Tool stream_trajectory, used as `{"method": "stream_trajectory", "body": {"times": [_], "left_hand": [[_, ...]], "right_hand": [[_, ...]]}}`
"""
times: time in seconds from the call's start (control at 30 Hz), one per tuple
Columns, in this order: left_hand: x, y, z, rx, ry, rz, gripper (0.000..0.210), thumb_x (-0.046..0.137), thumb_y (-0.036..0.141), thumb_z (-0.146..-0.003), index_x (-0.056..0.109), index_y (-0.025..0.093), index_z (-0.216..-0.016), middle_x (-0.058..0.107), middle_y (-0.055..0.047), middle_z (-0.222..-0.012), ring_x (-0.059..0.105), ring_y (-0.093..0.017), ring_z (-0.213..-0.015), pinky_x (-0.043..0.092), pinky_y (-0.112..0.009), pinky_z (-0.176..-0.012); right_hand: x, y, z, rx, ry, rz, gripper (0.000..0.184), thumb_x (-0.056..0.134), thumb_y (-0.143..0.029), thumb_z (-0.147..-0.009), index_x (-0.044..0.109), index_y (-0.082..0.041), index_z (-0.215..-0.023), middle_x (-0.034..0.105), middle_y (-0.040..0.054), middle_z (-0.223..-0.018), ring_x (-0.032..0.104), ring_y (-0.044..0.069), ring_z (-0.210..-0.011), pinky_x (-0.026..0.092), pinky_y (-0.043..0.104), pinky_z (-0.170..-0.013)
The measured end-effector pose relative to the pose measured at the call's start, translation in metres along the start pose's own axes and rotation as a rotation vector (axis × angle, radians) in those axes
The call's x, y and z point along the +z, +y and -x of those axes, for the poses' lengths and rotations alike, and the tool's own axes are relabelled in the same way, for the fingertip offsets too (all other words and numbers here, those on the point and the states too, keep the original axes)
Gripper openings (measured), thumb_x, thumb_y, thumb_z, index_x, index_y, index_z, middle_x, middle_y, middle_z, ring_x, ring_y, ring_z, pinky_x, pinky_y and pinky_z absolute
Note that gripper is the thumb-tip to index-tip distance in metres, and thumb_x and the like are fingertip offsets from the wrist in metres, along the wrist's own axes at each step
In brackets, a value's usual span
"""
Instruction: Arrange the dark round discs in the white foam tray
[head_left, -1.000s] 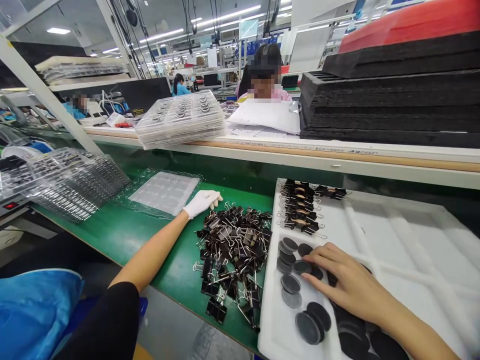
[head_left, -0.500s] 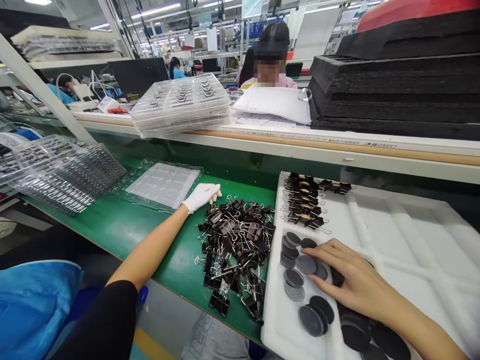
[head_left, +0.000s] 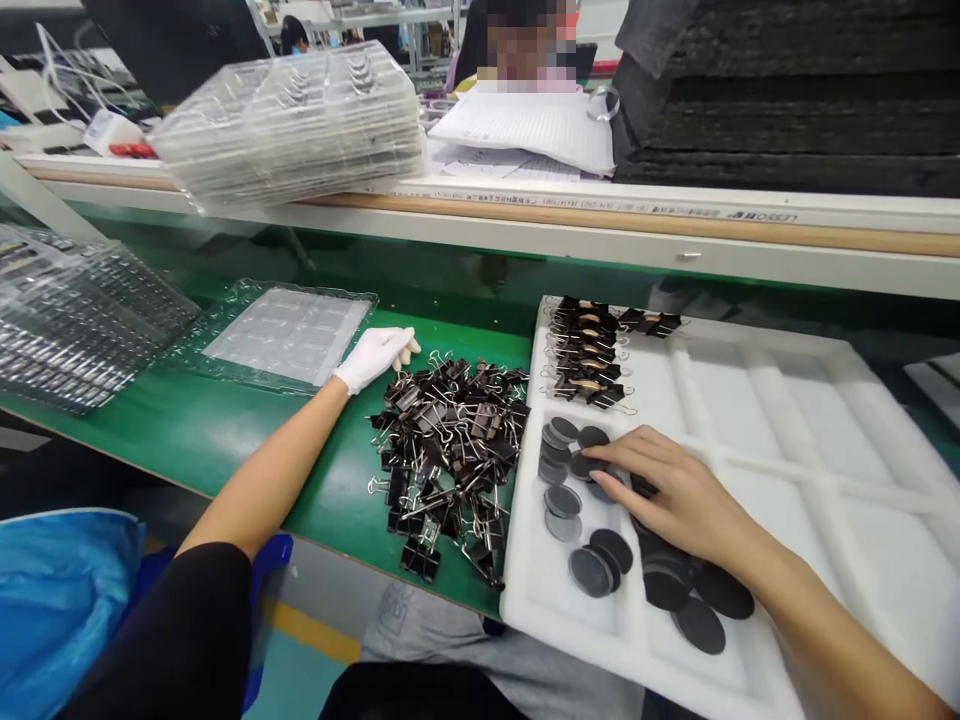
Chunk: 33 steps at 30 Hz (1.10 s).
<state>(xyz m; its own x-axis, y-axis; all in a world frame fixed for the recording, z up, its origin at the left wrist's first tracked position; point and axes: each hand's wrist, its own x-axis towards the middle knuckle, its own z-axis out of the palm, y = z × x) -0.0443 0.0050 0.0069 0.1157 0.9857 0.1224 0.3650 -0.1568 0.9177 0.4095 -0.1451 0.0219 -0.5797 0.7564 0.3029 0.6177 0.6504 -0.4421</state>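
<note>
My left hand (head_left: 379, 357), in a white glove, is closed with its fingers curled, just beyond the heap of black binder clips (head_left: 450, 440); anything inside it is hidden. My bare right hand (head_left: 671, 490) reaches over the white compartment tray (head_left: 525, 575). Its thumb and index finger pinch the edge of a dark round disc (head_left: 583, 466). More loose discs (head_left: 562, 500) lie around the fingertips, some overlapping. Darker, larger discs (head_left: 697, 625) lie below the hand in the neighbouring compartment, partly covered by it. A row of binder clips (head_left: 589, 350) stands in the tray's far left compartment.
A clear plastic tray (head_left: 281, 335) lies on the green table (head_left: 202, 435), left of my gloved hand. Stacked clear trays (head_left: 82, 320) stand at far left. The shelf (head_left: 480, 230) ahead carries more trays (head_left: 292, 130), papers (head_left: 525, 125) and black foam (head_left: 780, 110). A person sits beyond.
The view has tilted downward and shifted, so the scene sits higher and further left. My right hand keeps its place at the discs, its fingertips slightly nearer the far ones. My left hand stays closed.
</note>
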Motion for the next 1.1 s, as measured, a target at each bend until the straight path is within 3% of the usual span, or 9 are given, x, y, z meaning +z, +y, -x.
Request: {"method": "stream_trajectory", "body": {"times": [0.27, 0.5, 0.6, 0.73, 0.87, 1.1], "left_hand": [[0.002, 0.002, -0.002, -0.003, 0.035, -0.070, 0.053, 0.067, 0.063, -0.096, 0.080, 0.015, -0.077, 0.058, -0.002, -0.055, 0.045, -0.010, -0.044, 0.035, -0.025, -0.048], [0.005, 0.008, 0.000, -0.008, 0.055, -0.072, 0.050, 0.066, 0.058, -0.097, 0.076, 0.016, -0.073, 0.044, 0.002, -0.048, 0.038, -0.010, -0.044, 0.027, -0.025, -0.048], [0.007, 0.012, 0.000, -0.014, 0.063, -0.076, 0.049, 0.063, 0.056, -0.099, 0.073, 0.016, -0.073, 0.044, 0.002, -0.049, 0.038, -0.009, -0.045, 0.028, -0.024, -0.048], [0.008, 0.012, -0.002, -0.009, 0.121, -0.091, 0.040, 0.065, 0.052, -0.098, 0.067, 0.017, -0.079, 0.048, 0.002, -0.053, 0.040, -0.009, -0.045, 0.029, -0.023, -0.048], [0.006, 0.009, -0.004, -0.020, 0.116, -0.103, 0.034, 0.067, 0.048, -0.097, 0.063, 0.018, -0.081, 0.049, 0.003, -0.053, 0.039, -0.010, -0.045, 0.030, -0.023, -0.048], [0.004, 0.005, -0.003, -0.013, 0.065, -0.100, 0.040, 0.062, 0.051, -0.099, 0.062, 0.018, -0.076, 0.047, 0.002, -0.054, 0.040, -0.010, -0.046, 0.033, -0.024, -0.052]], "right_hand": [[-0.007, -0.011, -0.001, 0.086, 0.046, -0.042, 0.028, 0.058, -0.039, -0.113, 0.075, -0.023, -0.129, 0.074, 0.0082, -0.109, 0.069, 0.024, -0.096, 0.055, 0.041, -0.084], [-0.019, -0.014, -0.003, 0.200, 0.377, 0.007, 0.023, 0.057, -0.035, -0.112, 0.077, -0.024, -0.111, 0.075, 0.0061, -0.102, 0.072, 0.023, -0.095, 0.055, 0.039, -0.089], [-0.018, -0.001, -0.003, 0.356, 0.464, -0.026, 0.033, 0.056, -0.045, -0.112, 0.078, -0.023, -0.099, 0.075, 0.0067, -0.095, 0.072, 0.024, -0.092, 0.055, 0.039, -0.088], [-0.011, 0.019, -0.005, 0.593, 0.515, -0.237, 0.055, 0.058, -0.072, -0.102, 0.074, -0.021, -0.085, 0.071, 0.0079, -0.083, 0.068, 0.023, -0.083, 0.056, 0.039, -0.084], [-0.006, 0.029, -0.006, 0.655, 0.628, -0.381, 0.064, 0.063, -0.084, -0.093, 0.073, -0.021, -0.088, 0.067, 0.0079, -0.080, 0.065, 0.022, -0.077, 0.056, 0.039, -0.081], [-0.007, 0.028, -0.006, 0.636, 0.585, -0.421, 0.057, 0.069, -0.076, -0.093, 0.075, -0.020, -0.088, 0.066, 0.0071, -0.079, 0.064, 0.020, -0.075, 0.055, 0.037, -0.081]]}}
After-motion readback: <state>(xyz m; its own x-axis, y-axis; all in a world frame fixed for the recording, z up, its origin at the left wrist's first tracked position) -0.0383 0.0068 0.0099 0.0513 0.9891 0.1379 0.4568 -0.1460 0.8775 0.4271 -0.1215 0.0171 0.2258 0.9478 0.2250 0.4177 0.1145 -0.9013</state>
